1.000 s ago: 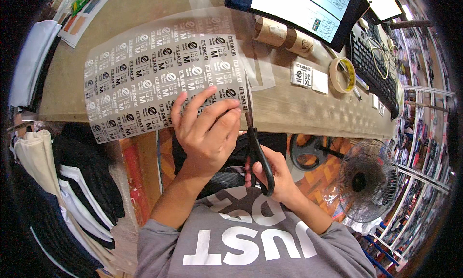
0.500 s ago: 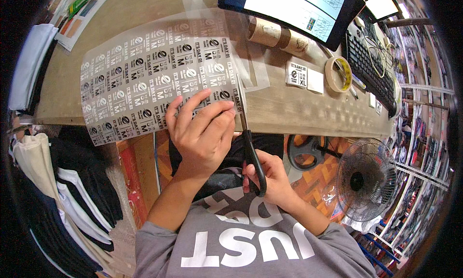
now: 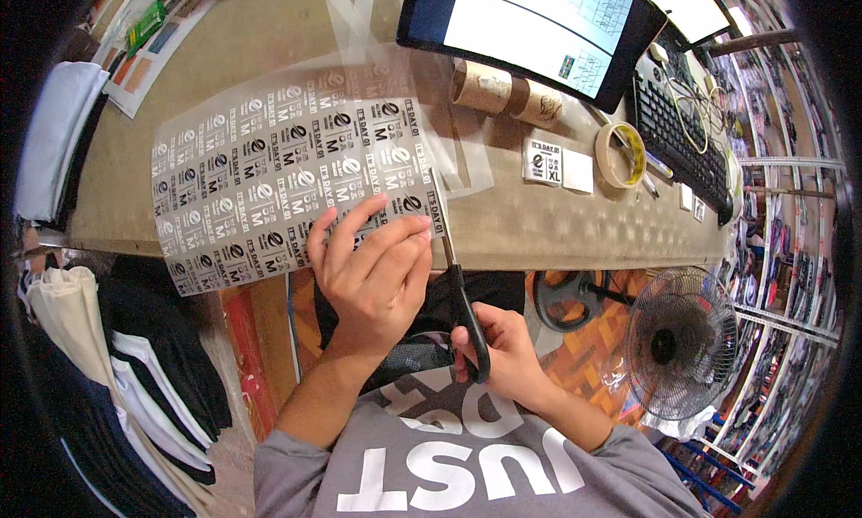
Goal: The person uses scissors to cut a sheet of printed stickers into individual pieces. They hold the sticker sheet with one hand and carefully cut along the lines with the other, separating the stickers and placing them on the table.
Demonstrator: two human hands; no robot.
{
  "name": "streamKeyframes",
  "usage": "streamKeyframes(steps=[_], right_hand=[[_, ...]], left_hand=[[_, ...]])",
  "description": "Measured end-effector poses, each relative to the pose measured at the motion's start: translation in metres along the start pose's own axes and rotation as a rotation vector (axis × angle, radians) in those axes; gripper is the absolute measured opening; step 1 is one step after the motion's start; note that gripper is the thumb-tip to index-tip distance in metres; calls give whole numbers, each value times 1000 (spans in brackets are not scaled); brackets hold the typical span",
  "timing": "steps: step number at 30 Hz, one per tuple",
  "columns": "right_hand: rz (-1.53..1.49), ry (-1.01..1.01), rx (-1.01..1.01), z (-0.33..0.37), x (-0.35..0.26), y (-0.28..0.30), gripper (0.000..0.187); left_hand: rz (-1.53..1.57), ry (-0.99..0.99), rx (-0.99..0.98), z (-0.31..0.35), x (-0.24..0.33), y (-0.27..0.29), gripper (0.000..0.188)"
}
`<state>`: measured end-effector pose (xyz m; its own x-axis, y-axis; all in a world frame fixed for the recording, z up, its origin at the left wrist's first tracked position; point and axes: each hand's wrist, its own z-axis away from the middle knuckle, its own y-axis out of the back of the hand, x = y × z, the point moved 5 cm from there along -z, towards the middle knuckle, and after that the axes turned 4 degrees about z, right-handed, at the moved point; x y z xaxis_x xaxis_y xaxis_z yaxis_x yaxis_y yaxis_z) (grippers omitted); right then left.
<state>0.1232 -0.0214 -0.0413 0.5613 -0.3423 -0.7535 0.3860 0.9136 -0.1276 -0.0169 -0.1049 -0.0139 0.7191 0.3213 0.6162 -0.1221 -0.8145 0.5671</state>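
Nearby, past the scissors (image 3: pixel 467 313): cardboard tube (image 3: pixel 505 93), tape roll (image 3: pixel 604 157).

Your tan desk (image 3: pixel 539 235), the printed translucent sheet (image 3: pixel 269 172) reaching past its near edge, to your right a brown tube (image 3: pixel 480 85), a tape roll (image 3: pixel 605 161), a black keyboard (image 3: pixel 669 123).

Head view: left lens of side-by-side fisheye pair, worn on person's head. Aim steeply downward and forward, from above wearer's grey shirt (image 3: pixel 449 442), seen at lower edge. Left hand (image 3: pixel 377 271) and right hand (image 3: pixel 499 347) near centre, close to lens; worktable (image 3: pixel 512 235) beyond them, across upper half. Field very wide: garments (image 3: pixel 162 379) at far left and shelving (image 3: pixel 786 249) at far right both included, straight edges bowed toward rim, corners dark.
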Motion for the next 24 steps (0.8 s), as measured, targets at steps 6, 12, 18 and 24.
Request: streamKeyframes(steps=[6, 12, 18, 24], right_hand=[[26, 10, 3, -9, -16, 0, 28], [-5, 16, 22, -19, -25, -1, 28], [41, 32, 31, -26, -42, -3, 29], [56, 47, 64, -37, -46, -2, 30]], left_hand=[[22, 10, 2, -1, 0, 3, 11], [54, 32, -15, -1, 1, 6, 15], [81, 31, -13, -2, 0, 9, 15], [113, 37, -16, -2, -1, 11, 14]])
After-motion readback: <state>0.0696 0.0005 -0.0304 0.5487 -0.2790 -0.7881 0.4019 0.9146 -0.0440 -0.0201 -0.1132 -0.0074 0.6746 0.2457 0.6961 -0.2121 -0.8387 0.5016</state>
